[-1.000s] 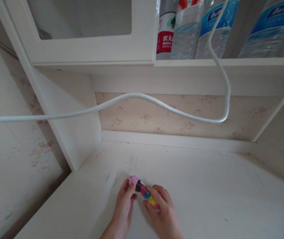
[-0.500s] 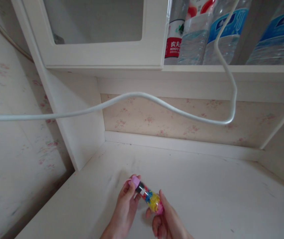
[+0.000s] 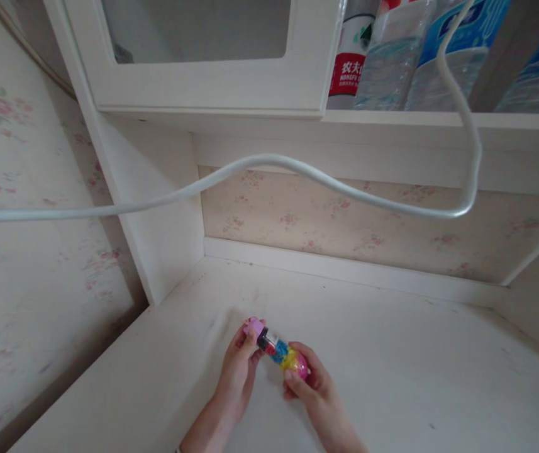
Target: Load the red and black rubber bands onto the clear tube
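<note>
Between my two hands, above the white desk top (image 3: 373,352), is a small clear bottle (image 3: 280,353) with a pink cap (image 3: 254,326) and a black band below it. Small red, blue, yellow and pink pieces fill it in layers; their kind is too small to make out. My left hand (image 3: 237,363) is closed around the cap end at the upper left. My right hand (image 3: 313,382) grips the pink bottom end with thumb and fingers. The bottle lies tilted, its cap higher in the view than its base.
A pale cable (image 3: 269,160) hangs across the view in front of the desk. Above is a white cabinet door (image 3: 212,88) with a glass pane, beside a shelf holding several plastic water bottles (image 3: 385,72). Floral wallpaper (image 3: 9,176) covers the wall at left.
My right hand has shifted its hold, the thumb now lying over the bottle's bottom end. The bottle has turned and come up slightly. The view has moved a little.
</note>
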`<state>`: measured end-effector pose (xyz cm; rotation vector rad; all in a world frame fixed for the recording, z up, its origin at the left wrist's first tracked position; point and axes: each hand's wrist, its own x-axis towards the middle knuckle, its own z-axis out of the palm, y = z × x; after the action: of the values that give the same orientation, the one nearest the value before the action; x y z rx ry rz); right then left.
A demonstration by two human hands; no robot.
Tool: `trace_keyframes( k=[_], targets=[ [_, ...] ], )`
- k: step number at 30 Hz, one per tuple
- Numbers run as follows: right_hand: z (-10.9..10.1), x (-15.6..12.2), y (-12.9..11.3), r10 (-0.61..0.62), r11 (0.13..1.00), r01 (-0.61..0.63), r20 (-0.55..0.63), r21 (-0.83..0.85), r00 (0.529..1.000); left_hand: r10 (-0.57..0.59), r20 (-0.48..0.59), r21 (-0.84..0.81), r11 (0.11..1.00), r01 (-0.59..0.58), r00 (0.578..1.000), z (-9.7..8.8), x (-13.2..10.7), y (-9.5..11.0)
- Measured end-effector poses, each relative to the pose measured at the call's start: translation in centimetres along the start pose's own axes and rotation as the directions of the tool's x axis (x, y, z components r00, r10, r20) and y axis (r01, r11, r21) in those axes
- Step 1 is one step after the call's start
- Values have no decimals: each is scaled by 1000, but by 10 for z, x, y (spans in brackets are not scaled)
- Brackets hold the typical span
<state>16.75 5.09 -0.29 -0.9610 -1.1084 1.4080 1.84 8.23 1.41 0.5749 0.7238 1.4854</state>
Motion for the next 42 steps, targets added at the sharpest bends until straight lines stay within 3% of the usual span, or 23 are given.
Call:
trace_keyframes(
  k=[3, 6, 9, 11, 14, 17, 19, 21, 23, 25, 31, 35, 39, 42],
  targets=[
    [-4, 1, 8, -194, 963, 190, -1, -192, 981, 11, -30, 23, 1000, -10, 999, 0, -1, 0],
    [-7, 4, 16, -399, 857, 359, -36, -370, 916, -5, -94, 73, 997, 12, 996, -1, -2, -3],
    [-7, 6, 20, -513, 763, 415, -72, -495, 856, -30, -154, 104, 993, 46, 988, -3, -2, -5],
    [-6, 5, 18, -512, 770, 405, -98, -492, 854, -37, -159, 103, 993, 54, 987, -4, -1, -6],
    [-1, -1, 6, -358, 905, 301, -158, -302, 920, -59, -109, 65, 996, 67, 992, -4, -1, -4],
    [5, -8, -10, -41, 996, 51, -141, 68, 989, -95, -26, -2, 995, 95, 995, -2, -2, 0],
    [7, -10, -19, 157, 958, -143, -37, 249, 987, -102, -4, -40, 994, 102, 995, -1, -3, 1],
    [9, -11, -23, 291, 905, -296, 61, 306, 955, -105, 9, -65, 992, 105, 994, -1, -4, 1],
    [10, -9, -24, 354, 884, -370, 106, 287, 929, -114, 35, -73, 991, 116, 993, 0, -5, 2],
    [10, -8, -23, 347, 897, -366, 115, 249, 931, -118, 61, -72, 990, 123, 991, 1, -5, 2],
    [9, -7, -14, 191, 978, -191, 7, 87, 982, -102, 89, -87, 990, 110, 991, 1, -6, 3],
    [7, -5, -8, -10, 981, -6, -83, -194, 996, -106, 105, -92, 989, 116, 989, 1, -6, 4],
    [5, -3, 1, -323, 835, 253, -64, -490, 944, -81, 74, -103, 991, 88, 994, 1, -4, 2],
    [3, -2, 9, -477, 688, 347, -36, -637, 878, -66, 58, -92, 993, 71, 996, 2, -3, 1]
  ],
)
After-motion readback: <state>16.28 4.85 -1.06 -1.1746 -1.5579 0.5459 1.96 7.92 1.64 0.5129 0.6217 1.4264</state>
